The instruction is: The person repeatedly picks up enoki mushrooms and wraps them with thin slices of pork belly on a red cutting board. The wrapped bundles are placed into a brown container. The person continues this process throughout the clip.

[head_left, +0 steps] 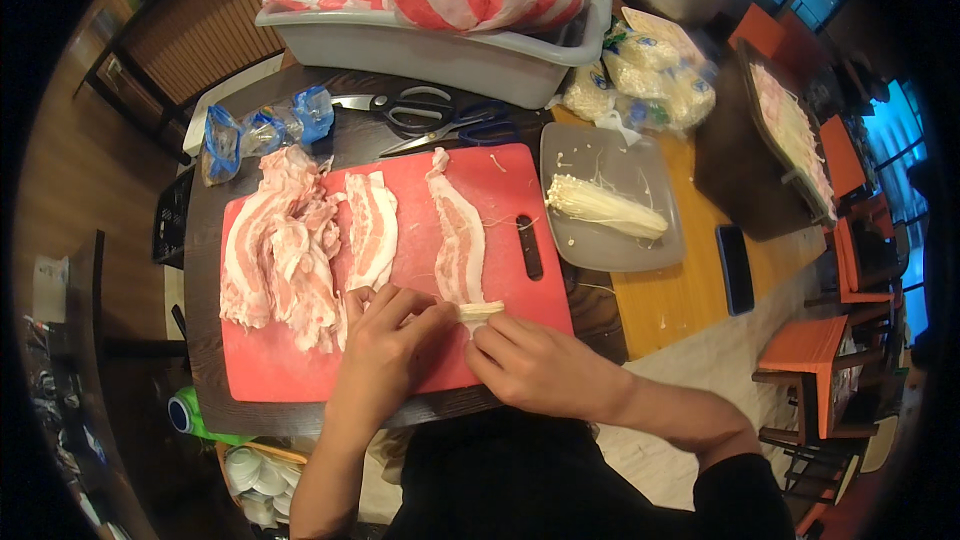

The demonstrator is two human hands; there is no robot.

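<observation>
A thin slice of pork belly [460,235] lies lengthwise on the red cutting board [405,165]. Across its near end sits a small bundle of enoki mushrooms [482,310]. My left hand [392,335] has its fingers curled at the bundle's left end, while my right hand [525,360] pinches at its right side and near edge. The fingertips partly cover the slice's end. Left of this slice are another flat pork slice [370,225] and a heaped pile of pork slices [285,250]. A larger enoki bunch [605,208] rests on a grey plate [620,255].
Beyond the board lie two pairs of scissors [418,112] and crumpled blue-and-clear packaging [265,130]. A grey tub [420,55] holds red-and-white bags. Bagged enoki [650,80], a dark container [745,155] topped with meat slices and a phone [735,270] are at the right.
</observation>
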